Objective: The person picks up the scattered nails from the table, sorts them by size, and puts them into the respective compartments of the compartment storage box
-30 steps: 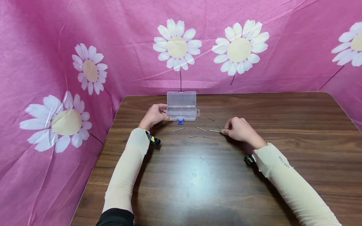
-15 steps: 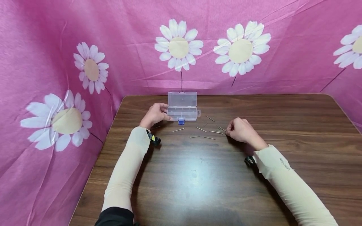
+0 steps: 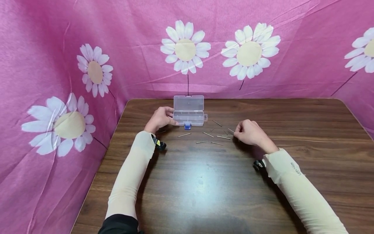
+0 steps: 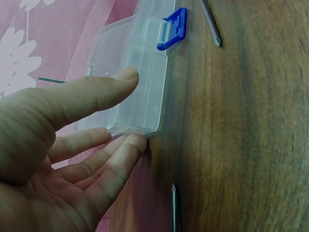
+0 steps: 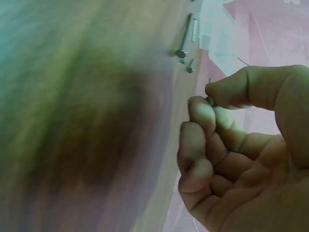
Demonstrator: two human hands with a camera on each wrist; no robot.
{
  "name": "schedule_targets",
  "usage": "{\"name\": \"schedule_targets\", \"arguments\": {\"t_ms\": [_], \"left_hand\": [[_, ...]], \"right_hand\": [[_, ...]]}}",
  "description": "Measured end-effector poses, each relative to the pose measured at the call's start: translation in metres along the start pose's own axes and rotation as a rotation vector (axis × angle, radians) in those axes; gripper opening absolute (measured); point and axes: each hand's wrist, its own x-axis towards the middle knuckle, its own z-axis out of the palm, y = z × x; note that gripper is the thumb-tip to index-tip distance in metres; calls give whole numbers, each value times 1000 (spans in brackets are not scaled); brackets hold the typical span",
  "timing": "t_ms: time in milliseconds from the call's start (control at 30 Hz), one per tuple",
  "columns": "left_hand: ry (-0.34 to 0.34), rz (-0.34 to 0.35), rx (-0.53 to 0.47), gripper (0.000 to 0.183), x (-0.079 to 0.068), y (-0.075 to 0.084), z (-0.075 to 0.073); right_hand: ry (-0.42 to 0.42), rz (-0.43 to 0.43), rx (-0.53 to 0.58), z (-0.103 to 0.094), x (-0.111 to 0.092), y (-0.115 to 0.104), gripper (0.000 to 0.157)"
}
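At far left, a lone nail [image 4: 175, 208] just beside the left hand [image 3: 160, 118], sharp tip plain in the left wrist view, merely a dim line in the head view. Next, the left hand at the left end of a clear plastic box [image 3: 197, 123], thumb before the front wall, fingers apart and nearly straight by the end. Lid [image 3: 188, 103] upright at the back, blue latch [image 4: 176, 29] tipped outward at the front. In front of the box and toward the right, loose nails [image 3: 208, 134] at mixed angles, a few clustered near the right hand [image 3: 249, 132]. There, thumb and forefinger curled together, pinching a thin nail [image 3: 230, 130]; in the right wrist view, only small bits of it between the fingertips, plus round flat heads on nails beyond. Underneath, a brown wood-grained table [image 3: 201, 182] with pale glare in the middle, blurred from the right wrist. All around, pink cloth [image 3: 131, 48] printed with white daisies [image 3: 185, 48].
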Motion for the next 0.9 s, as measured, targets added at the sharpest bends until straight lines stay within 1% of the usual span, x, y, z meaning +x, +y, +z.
{"name": "schedule_targets", "arguments": {"t_ms": [133,233,367,467,667,800,900], "left_hand": [[-5,-2,-3,70,1,0,0],[-13,-4,-20,73,1,0,1],[-17,-5,-32,77,1,1,1],[-16,-4,-16,79,0,2,0],[-20,-4,18,77,0,2,0],[-19,-14,28,77,1,2,0],[-18,-20,41,76,0,3,-1]], "right_hand": [[32,11,99,-3,4,-1,6],[27,29,174,-3,7,-2,8],[27,23,220,-1,12,-1,9],[34,4,238,0,15,0,9],[63,-3,257,1,20,-5,10],[54,-17,270,1,25,-9,11],[49,-31,258,2,30,-13,11]]}}
